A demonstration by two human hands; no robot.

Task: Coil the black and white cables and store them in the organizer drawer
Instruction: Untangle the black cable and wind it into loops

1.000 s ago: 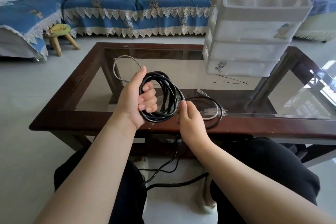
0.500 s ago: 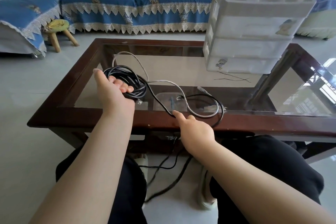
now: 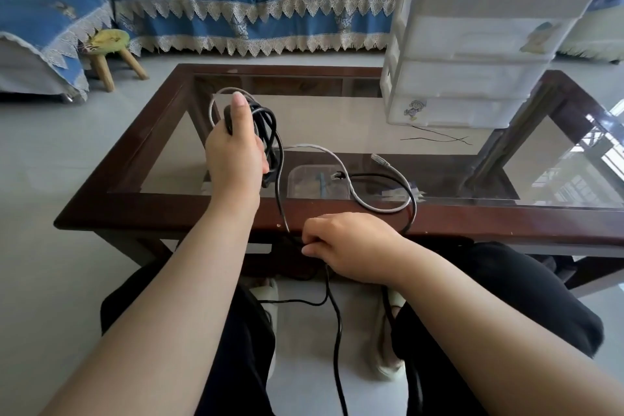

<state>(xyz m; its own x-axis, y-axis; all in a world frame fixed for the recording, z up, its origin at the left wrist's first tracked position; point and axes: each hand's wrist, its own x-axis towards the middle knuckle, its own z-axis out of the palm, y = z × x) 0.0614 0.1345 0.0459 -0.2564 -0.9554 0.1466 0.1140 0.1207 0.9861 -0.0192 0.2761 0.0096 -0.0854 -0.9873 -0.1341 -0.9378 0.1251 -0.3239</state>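
The left hand point(image 3: 236, 149) grips a bundle of coiled thin black cable point(image 3: 268, 142) above the glass table; the right hand point(image 3: 351, 246), nearer the body, pinches its loose strand (white cable point(image 3: 341, 165) lies between them).

No readable text anywhere — the organizer point(image 3: 472, 44) carries only cartoon stickers.

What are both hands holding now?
Left hand: grips the black cable coil.
Right hand: pinches the loose black cable strand.
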